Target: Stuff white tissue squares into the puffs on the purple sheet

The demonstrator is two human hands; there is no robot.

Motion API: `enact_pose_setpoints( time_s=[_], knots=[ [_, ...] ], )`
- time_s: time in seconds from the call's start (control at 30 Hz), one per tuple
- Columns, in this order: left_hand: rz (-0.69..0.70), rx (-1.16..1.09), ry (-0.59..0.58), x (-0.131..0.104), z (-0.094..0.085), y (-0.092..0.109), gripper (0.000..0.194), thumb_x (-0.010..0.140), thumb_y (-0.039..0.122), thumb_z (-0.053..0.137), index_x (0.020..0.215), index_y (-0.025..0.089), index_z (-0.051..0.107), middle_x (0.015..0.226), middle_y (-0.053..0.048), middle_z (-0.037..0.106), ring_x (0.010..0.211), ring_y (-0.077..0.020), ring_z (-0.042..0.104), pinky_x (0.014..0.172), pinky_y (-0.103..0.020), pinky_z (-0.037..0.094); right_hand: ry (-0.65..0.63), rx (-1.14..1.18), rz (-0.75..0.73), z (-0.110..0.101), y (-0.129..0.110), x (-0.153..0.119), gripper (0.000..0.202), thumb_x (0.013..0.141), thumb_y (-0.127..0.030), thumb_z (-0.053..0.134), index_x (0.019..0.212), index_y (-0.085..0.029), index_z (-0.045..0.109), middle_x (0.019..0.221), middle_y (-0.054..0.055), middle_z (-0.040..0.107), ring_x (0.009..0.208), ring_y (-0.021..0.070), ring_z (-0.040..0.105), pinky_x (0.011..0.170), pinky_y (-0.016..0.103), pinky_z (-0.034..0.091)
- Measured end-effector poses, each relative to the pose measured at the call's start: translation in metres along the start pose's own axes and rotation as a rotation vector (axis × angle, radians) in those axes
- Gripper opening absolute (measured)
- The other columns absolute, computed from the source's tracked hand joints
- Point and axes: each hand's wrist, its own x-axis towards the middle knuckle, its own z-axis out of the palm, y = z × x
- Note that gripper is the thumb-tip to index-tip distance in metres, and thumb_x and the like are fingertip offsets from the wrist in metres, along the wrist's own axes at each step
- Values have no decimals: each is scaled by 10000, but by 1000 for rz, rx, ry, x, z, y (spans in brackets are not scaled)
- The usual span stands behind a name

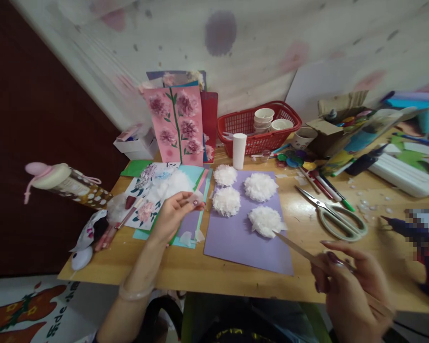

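My left hand (pixel 175 214) pinches a small, thin white petal-like piece (pixel 197 196) between thumb and fingertips, over the left-hand paper stack. My right hand (pixel 346 281) grips a long, flat tan stick (pixel 296 246) with a narrow tip. That tip lies at the edge of the lower right fluffy white flower (pixel 265 221); whether it touches I cannot tell. Several such ruffled flowers sit on a purple sheet (pixel 246 247), one at its upper left corner (pixel 225 176). Loose white petals (pixel 186 238) lie on the papers beside it.
White scissors (pixel 339 221) and a dark glue gun (pixel 411 231) lie at right. Behind stand a white cylinder (pixel 239 151) and a red basket (pixel 232 126) with cups. A pink flower card (pixel 175 124) leans at the back; a bottle (pixel 67 183) stands left.
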Motion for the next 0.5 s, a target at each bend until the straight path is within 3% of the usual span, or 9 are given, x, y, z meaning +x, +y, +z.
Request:
enact_pose_setpoints(
  time_s=[0.1,0.23,0.5],
  knots=[
    [-143,-391,-185,-28,31,9,291,792,295,702,1032,165,602,873,-92,795,772,-216,762,810,-367,594,-179,86,-1,5,8,-3,156,846,-327,645,935,-203,613,431,-89,448,319,101,400,353,217,285],
    [-174,-386,-335,-51,66,15,169,871,314,655,941,164,689,871,-85,792,830,-204,751,837,-340,581,-294,126,25,7,13,-8,111,927,-299,551,975,-210,597,442,-96,434,328,86,382,371,202,280],
    [-91,-219,-255,-55,88,11,174,883,307,634,867,197,768,1155,-86,746,1065,-215,686,900,-305,534,-281,172,114,-6,16,-7,113,925,-309,561,989,-220,590,469,-90,412,356,90,373,371,202,248]
  ],
)
